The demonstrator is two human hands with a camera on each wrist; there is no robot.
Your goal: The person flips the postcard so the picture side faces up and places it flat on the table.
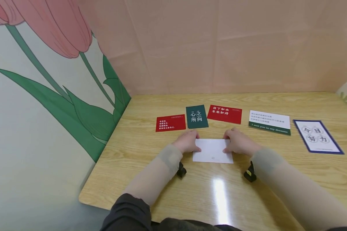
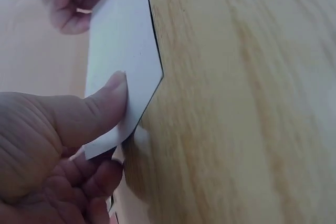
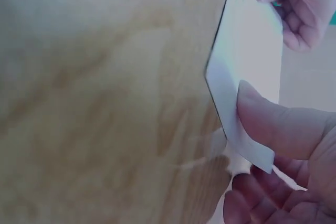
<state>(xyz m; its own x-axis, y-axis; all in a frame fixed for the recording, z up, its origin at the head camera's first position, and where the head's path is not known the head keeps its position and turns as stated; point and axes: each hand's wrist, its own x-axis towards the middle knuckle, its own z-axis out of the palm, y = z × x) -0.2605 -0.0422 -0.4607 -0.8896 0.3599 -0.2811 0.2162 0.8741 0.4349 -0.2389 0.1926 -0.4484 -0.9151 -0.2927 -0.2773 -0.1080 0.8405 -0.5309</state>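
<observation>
A white card (image 1: 212,150) with a small print near its lower edge lies between my two hands, low over the table. My left hand (image 1: 188,141) pinches its left side, thumb (image 2: 105,100) on top and curled fingers beneath. At the right side my right hand (image 1: 238,141) pinches it the same way, its thumb (image 3: 278,124) pressing the upper face. In both wrist views the card's side edge bends slightly where it is gripped, and its near edge comes down close to the wood. The card's underside is hidden.
Along the back of the wooden table (image 1: 127,144) lie a red card (image 1: 170,123), a green card (image 1: 197,116), another red card (image 1: 225,114), a white-and-green card (image 1: 269,122) and a blue-bordered card (image 1: 318,137). A pink cloth (image 1: 219,48) hangs behind; a tulip-printed wall panel (image 1: 46,128) stands left.
</observation>
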